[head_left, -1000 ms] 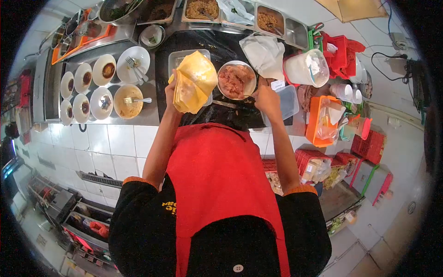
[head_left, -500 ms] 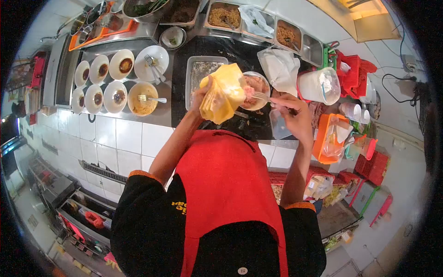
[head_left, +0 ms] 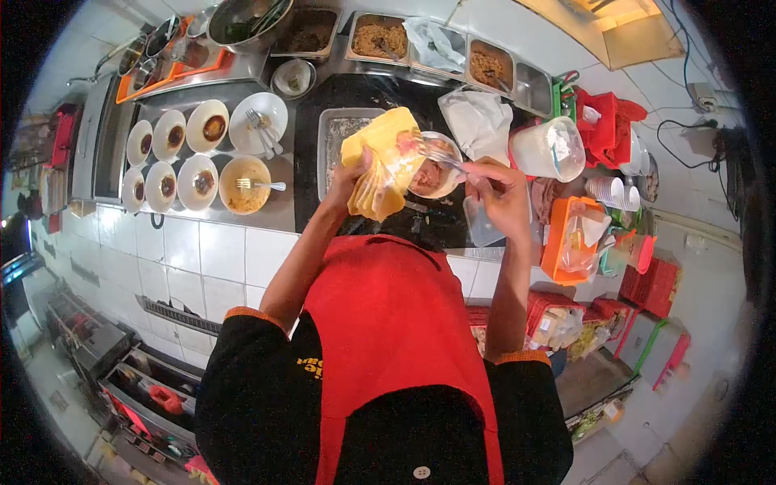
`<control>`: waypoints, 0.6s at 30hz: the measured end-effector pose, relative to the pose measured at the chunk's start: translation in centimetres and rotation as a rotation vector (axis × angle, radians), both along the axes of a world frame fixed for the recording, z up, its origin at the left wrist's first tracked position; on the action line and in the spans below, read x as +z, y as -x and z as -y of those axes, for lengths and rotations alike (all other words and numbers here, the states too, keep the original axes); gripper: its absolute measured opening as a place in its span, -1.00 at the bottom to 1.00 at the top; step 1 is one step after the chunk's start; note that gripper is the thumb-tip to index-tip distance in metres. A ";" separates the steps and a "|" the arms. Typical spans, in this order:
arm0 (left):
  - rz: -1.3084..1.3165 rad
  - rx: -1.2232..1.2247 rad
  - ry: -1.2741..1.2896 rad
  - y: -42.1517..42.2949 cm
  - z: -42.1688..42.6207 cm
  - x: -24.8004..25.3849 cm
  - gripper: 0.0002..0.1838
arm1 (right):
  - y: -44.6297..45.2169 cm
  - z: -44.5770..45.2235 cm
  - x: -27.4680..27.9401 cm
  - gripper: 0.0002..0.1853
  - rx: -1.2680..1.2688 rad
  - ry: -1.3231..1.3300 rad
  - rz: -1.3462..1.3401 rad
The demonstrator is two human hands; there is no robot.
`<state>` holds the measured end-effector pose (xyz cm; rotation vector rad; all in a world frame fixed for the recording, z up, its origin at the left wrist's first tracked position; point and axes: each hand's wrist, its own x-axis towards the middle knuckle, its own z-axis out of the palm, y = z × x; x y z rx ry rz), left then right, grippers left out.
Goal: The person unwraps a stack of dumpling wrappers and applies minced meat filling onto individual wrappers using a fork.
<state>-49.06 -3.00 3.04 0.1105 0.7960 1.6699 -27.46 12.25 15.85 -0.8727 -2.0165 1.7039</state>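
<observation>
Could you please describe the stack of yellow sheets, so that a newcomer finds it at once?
Start at the black worktop beyond the red apron. Above it, the left grip holds the fanned stack of yellow sheets, partly covering a grey tray and a white bowl. Unlike these neighbours, it is bright yellow, with a pink smear on top.

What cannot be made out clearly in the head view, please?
In the head view:
Part of the left hand: hidden by the yellow sheets.
Meat bowl, left side: behind those sheets.
Shirt lettering: partly covered by the red apron.
Metal bowl, far side: cut off by the top edge.
</observation>
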 end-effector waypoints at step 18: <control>0.268 0.012 -0.193 -0.7 -0.6 2.3 -0.35 | 2.2 1.1 -6.0 -0.59 -0.141 -0.250 -0.145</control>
